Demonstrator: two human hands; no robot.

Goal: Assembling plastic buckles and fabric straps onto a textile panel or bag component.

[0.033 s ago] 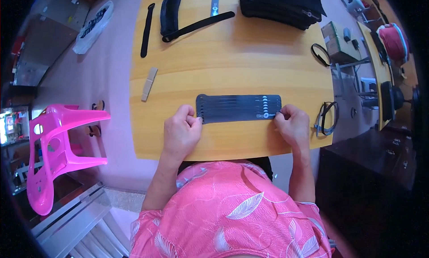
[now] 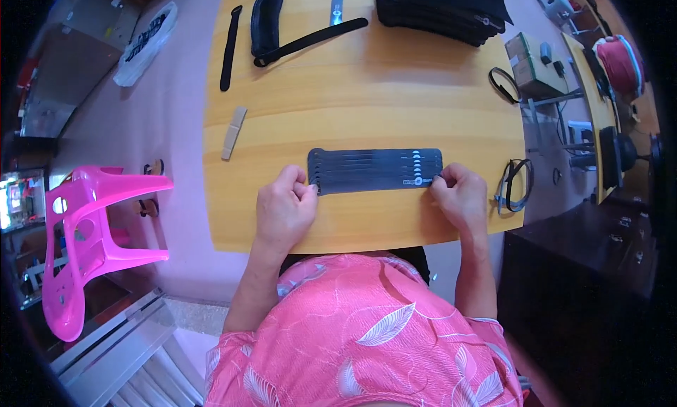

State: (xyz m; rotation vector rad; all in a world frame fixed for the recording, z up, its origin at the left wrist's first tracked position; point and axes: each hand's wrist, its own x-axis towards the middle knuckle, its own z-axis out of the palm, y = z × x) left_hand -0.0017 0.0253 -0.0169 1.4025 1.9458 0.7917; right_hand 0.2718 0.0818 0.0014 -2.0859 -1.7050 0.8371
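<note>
A set of flat black straps (image 2: 374, 171) lies overlapped in a neat row on the wooden table (image 2: 367, 111), with rounded ends and white printing near the right end. At its near left corner, my left hand (image 2: 285, 206) is closed in a pinch on the nearest strap's end. My right hand (image 2: 462, 195) pinches the near right corner of that same strap, thumb against forefinger. The fingertips hide the exact grip on both sides.
Farther back are a thick stack of black straps (image 2: 441, 12), a folded black strap bundle (image 2: 266, 26) and a single strap (image 2: 230, 47). A beige strip (image 2: 234, 133) lies left. Looped straps (image 2: 518, 186) sit at the right edge. A pink stool (image 2: 95, 231) stands left.
</note>
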